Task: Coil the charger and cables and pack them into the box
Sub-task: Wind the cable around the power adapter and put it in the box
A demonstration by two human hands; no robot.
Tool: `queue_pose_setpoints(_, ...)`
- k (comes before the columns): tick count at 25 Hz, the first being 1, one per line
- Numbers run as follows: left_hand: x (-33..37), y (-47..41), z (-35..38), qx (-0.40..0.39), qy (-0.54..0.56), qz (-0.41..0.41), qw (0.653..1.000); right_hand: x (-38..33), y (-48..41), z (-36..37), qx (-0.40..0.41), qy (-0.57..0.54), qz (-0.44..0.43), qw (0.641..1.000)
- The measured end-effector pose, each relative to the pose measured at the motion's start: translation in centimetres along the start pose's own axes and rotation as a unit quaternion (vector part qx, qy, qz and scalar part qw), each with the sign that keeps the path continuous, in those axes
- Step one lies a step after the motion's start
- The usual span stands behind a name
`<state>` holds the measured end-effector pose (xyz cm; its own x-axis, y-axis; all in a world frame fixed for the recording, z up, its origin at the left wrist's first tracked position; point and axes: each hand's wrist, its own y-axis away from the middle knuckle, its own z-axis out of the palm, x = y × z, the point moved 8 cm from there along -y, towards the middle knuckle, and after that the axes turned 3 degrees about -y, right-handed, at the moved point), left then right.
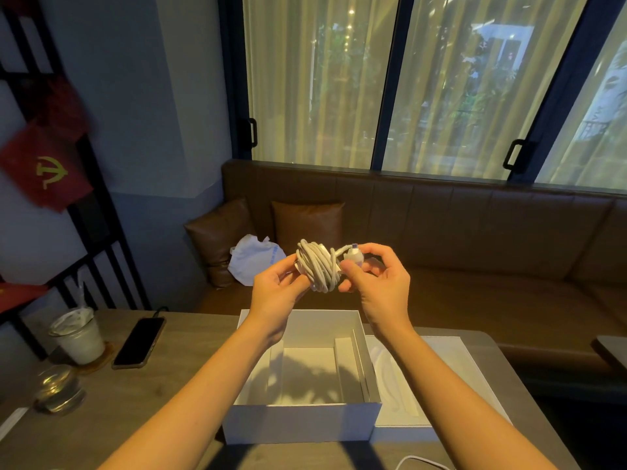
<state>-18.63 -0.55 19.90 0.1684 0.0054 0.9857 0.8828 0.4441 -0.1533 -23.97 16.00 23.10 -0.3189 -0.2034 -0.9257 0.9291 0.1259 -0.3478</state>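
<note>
Both hands are raised above an open white box [298,424] on the table. My left hand [274,293] grips a bundle of white cable [317,266] wound round a charger. Pinched between the thumb and fingers of my right hand [380,283] is the cable's plug end [353,254], just right of the bundle. Inside, the box has white cardboard dividers and nothing else that I can see. Another white cable [420,462] curves along the table's near edge at the lower right.
The box lid [441,354] lies right of the box with a white insert in it. A dark phone [139,342], an iced drink cup [79,339] and a glass ashtray [57,390] sit at the table's left. Behind the table, a brown bench holds cushions and a white bag [252,262].
</note>
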Motion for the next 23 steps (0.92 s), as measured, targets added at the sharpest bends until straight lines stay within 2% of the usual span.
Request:
queue_pose_setpoints(6, 0.8, -0.5, -0.8, 0.024, -0.028, 0.025, 0.999, -0.7, 0.3, 1.0, -0.065, 0.1, -0.061, 0.991)
queue_pose_setpoints(10, 2.2, -0.3, -1.3, 0.059, -0.111, 0.084, 0.988, -1.2, -0.2, 0.8, -0.039, 0.123, -0.05, 0.99)
queue_pose_setpoints(13, 3.8, 0.2, -1.2, 0.083, -0.152, 0.136, 0.975, -1.6, -1.0, 0.8, -0.017, 0.184, -0.056, 0.981)
queue_pose_setpoints(16, 4.8, 0.6, -1.2, 0.091, -0.157, 0.173, 0.968, -1.7, -1.6, 1.4, -0.037, 0.222, -0.036, 0.974)
queue_pose_setpoints(23, 4.7, 0.5, -0.9, 0.088, -0.155, 0.193, 0.965, -1.8, -2.7, 1.5, -0.09, 0.271, 0.044, 0.957)
